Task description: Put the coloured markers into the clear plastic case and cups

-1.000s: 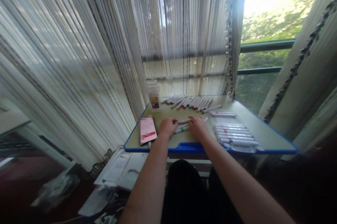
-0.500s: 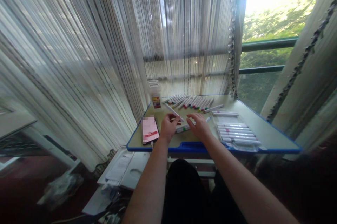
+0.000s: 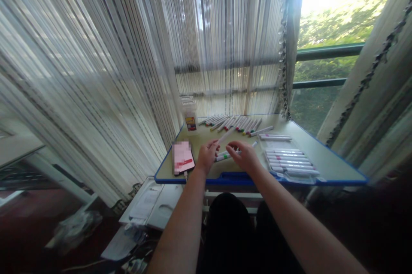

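My left hand (image 3: 208,156) is closed round a white marker (image 3: 225,136), which slants up and to the right, slightly blurred. Just right of it, my right hand (image 3: 243,154) hovers with curved fingers apart and nothing visible between them. White markers with green and blue bands (image 3: 222,156) lie on the table below and between the hands, partly covered by the right hand. Beyond the hands, several white markers with coloured ends (image 3: 240,124) are spread in a row. To the right, an open clear case (image 3: 267,150) holds several more markers.
A phone (image 3: 183,157) with a cable lies at the left of the blue-edged table (image 3: 337,167). Behind it stands a clear plastic container (image 3: 189,115) with a label. Striped curtains (image 3: 225,42) hang close behind the table. Papers and a white box (image 3: 151,203) sit low at the left.
The marker in my left hand has swung from pointing up-left to pointing up-right. My right hand has shifted slightly, its fingers more curled.
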The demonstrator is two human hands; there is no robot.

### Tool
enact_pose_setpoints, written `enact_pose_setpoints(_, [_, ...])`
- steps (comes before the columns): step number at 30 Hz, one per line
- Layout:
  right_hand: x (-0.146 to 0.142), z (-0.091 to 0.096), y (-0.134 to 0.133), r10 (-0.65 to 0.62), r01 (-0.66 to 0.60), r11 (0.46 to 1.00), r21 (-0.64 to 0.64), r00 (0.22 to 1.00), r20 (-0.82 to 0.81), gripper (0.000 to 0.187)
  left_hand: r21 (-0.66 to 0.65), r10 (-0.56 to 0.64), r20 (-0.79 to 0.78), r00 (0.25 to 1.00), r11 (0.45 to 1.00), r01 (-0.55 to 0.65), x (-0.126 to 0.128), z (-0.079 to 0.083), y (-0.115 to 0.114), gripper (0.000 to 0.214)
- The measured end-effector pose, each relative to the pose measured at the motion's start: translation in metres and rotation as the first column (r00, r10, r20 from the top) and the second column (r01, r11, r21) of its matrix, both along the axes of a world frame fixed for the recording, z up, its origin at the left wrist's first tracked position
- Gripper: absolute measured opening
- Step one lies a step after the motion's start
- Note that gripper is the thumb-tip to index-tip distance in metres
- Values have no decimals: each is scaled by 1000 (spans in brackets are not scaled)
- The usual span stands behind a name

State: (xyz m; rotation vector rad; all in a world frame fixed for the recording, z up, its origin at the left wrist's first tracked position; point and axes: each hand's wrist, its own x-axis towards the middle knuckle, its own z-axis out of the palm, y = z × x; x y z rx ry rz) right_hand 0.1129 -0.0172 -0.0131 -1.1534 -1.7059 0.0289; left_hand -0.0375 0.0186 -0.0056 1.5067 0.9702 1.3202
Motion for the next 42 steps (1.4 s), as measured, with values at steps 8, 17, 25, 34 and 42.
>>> enact_pose_setpoints(8, [11,-3,3,-44,18,998,-63,896,-443,32,31,-14,-144,989,999,18,-2,5,-10,29])
enact_pose_setpoints(17, [14,4,-1,-177,164,984,-68,865,-469,29,75,34,-57,998,997,-30,-2,1,-5,47])
enact_pose_setpoints(25, [22,35,-15,-202,162,979,-126,879,-433,31,108,4,74,997,994,-12,3,8,-2,61])
enact_pose_setpoints(34, [144,57,-44,-125,99,977,-186,983,-132,23,410,20,-493,870,887,212,64,41,-7,27])
enact_pose_setpoints(42, [214,31,-20,-172,155,965,-212,983,-63,21,383,68,-771,633,844,376,134,51,23,21])
